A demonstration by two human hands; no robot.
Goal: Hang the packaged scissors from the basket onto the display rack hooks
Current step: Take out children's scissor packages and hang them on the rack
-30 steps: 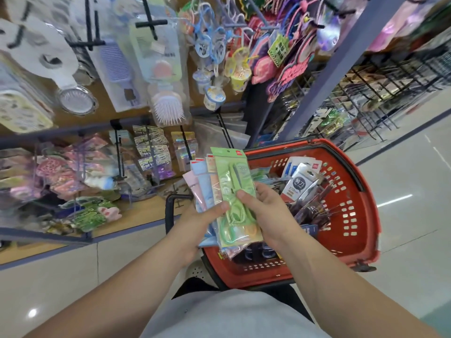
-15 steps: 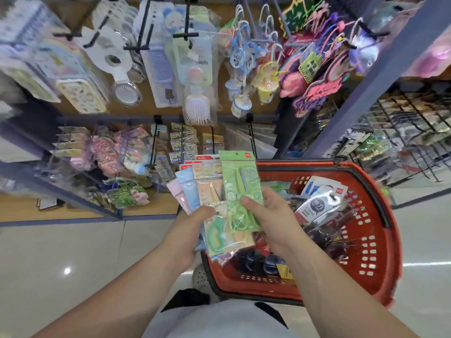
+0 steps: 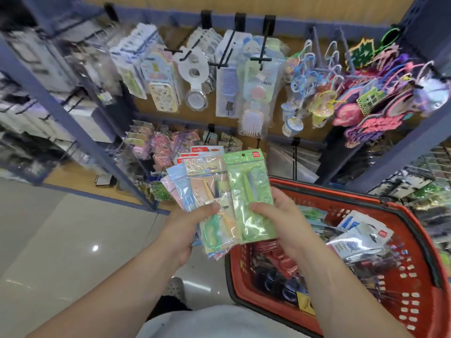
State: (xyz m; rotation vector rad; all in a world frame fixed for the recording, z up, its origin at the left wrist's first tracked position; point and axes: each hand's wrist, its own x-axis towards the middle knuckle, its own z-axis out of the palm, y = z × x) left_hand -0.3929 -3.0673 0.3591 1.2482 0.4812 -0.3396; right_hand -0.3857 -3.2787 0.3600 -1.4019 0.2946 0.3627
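Left hand [image 3: 188,228] grips fanned scissors packs [image 3: 195,181]; right hand [image 3: 280,220] pinches the green pack [image 3: 249,181] separate, likely to hang it first.

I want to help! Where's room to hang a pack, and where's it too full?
The black hook just above the basket's back rim looks bare, between the small card packs and the blue post. The upper hooks with brushes and cups are crowded. The floor left of the basket is bare.
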